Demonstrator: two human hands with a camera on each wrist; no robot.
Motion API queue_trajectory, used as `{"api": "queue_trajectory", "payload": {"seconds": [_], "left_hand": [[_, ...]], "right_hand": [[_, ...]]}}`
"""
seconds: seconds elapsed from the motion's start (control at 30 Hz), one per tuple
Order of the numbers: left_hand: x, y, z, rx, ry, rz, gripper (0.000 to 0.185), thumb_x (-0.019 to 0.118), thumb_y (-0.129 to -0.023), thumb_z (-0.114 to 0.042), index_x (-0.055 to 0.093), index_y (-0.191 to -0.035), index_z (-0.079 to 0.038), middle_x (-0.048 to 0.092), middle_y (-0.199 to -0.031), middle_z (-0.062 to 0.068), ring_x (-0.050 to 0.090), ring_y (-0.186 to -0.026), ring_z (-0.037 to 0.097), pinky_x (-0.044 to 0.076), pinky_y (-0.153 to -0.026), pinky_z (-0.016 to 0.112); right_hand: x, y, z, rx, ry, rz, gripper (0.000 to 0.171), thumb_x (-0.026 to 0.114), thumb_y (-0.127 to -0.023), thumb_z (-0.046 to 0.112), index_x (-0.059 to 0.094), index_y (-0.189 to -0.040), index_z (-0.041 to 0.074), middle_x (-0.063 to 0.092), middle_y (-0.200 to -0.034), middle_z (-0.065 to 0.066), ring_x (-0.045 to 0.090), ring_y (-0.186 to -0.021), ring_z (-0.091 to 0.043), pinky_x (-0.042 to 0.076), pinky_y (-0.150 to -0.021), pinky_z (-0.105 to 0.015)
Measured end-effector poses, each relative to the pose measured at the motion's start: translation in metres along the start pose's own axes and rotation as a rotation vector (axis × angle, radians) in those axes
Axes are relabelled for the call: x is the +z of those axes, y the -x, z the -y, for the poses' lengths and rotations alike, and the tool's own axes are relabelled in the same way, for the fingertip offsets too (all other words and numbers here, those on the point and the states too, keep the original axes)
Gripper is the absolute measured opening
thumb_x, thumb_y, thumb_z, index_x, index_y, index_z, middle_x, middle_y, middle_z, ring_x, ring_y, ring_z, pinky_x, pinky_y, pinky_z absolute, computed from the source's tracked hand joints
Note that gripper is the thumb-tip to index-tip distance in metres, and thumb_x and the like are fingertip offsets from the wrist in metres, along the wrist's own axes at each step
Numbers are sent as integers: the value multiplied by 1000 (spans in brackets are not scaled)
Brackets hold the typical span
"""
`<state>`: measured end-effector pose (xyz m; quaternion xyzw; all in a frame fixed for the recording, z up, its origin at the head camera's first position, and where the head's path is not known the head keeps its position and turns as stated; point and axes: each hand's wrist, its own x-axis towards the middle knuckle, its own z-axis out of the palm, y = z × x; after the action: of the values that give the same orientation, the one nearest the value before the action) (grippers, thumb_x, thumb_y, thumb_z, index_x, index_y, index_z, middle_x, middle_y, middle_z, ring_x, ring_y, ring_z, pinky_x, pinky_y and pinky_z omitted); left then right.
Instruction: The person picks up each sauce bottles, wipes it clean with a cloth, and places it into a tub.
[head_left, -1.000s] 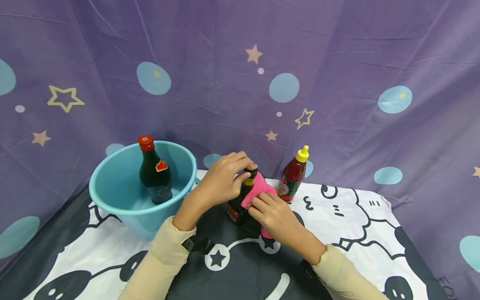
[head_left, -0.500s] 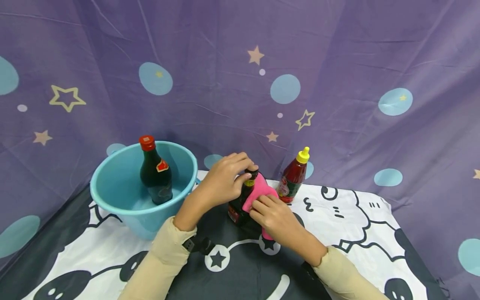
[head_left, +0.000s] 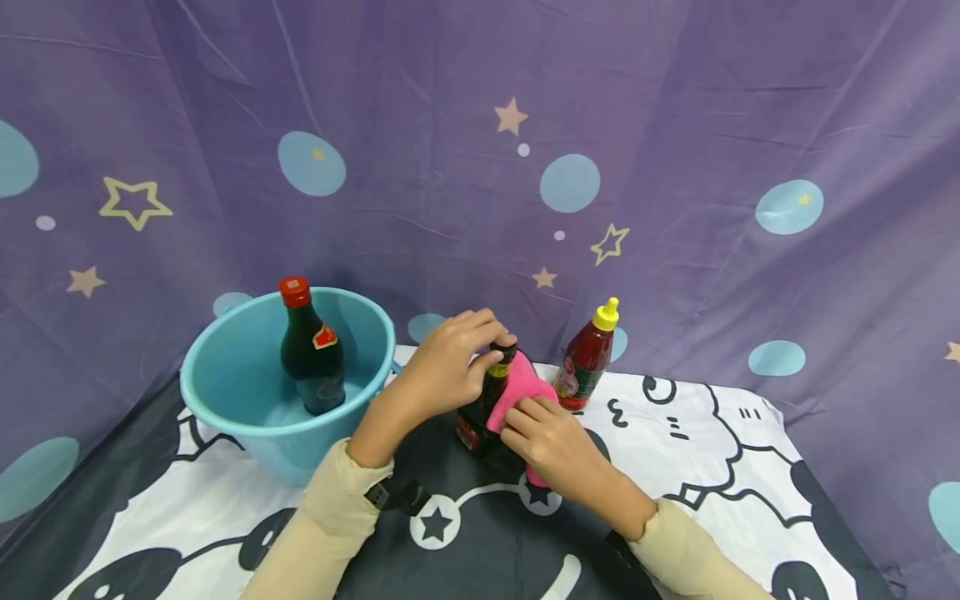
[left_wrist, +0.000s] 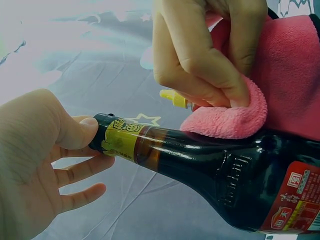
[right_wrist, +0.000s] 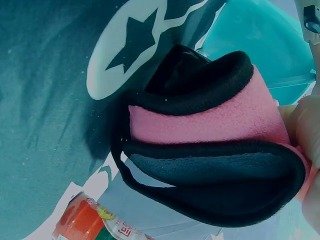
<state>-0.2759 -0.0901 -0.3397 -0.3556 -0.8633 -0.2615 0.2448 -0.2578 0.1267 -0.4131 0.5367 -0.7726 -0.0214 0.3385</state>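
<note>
Since the earlier head frames little changes: the right hand [head_left: 547, 437] slides slightly lower with the pink cloth [head_left: 517, 392] along the bottle, the left hand [head_left: 450, 367] stays on the cap, and the camera tilts a touch.

Left to right. The blue bucket [head_left: 217, 392] stands near the table's left rear edge with a red-capped dark bottle [head_left: 311, 354] upright inside. The left hand pinches the cap of the dark sauce bottle [head_left: 480, 412], thumb and fingers curled round the top; in the left wrist view the thumb [left_wrist: 75, 132] sits on the black cap above the yellow neck band. The sauce bottle stands at the middle of the table toward the rear edge. The right hand grips the pink cloth, black-edged, and presses it against the bottle's shoulder [left_wrist: 235, 112]. The yellow-capped ketchup bottle [head_left: 588, 358] stands just right of it, near the rear edge.

Risks, as a judgement: the hold is only at the cap, so a hard rub could tip or twist the bottle; a sideways swipe could knock the ketchup bottle over; a loose cap could leak.

Hidden: the sauce bottle's base and most of its label sit behind the hands in the head view. The right wrist view shows mostly cloth, barely any fingers. The bucket's bottom is hard to make out.
</note>
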Motion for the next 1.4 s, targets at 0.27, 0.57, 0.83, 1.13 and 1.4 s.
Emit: {"api": "queue_trajectory", "payload": {"seconds": [0.27,0.57,0.83,1.13,1.4], "left_hand": [[-1,-1,1,-1,-8,6,17,67,-96,-6,73,-111,-9,68,-105,2,62,-92,21,54,-80,34],[0,-1,-1,3,-6,8,17,67,-96,-6,73,-112,-9,68,-105,2,63,-93,21,54,-83,34],[0,0,-1,-1,-6,8,17,66,-97,-6,73,-112,-9,68,-105,2,63,-93,22,54,-82,34],[-1,0,-2,-9,-10,16,17,66,-97,-7,73,-113,-9,68,-106,2,62,-94,20,54,-82,34],[-2,0,-3,-10,-7,16,16,66,-97,-7,73,-112,-9,68,-106,3,63,-95,20,55,-84,35]], "right_hand": [[1,0,0,2,1,16,13,70,-86,0,70,-93,10,67,-95,-1,58,-91,-19,51,-86,-32],[0,2,1,3,15,10,22,81,-76,1,69,-91,11,66,-94,0,57,-90,-18,50,-84,-31],[0,2,1,-6,12,18,14,73,-83,0,70,-90,11,66,-93,1,57,-89,-18,49,-84,-31],[2,5,2,-20,10,24,14,63,-87,0,70,-91,11,65,-92,0,58,-89,-18,50,-84,-31],[-1,5,2,-14,8,63,16,71,-82,0,73,-93,12,68,-93,1,59,-90,-18,50,-84,-31]]}}
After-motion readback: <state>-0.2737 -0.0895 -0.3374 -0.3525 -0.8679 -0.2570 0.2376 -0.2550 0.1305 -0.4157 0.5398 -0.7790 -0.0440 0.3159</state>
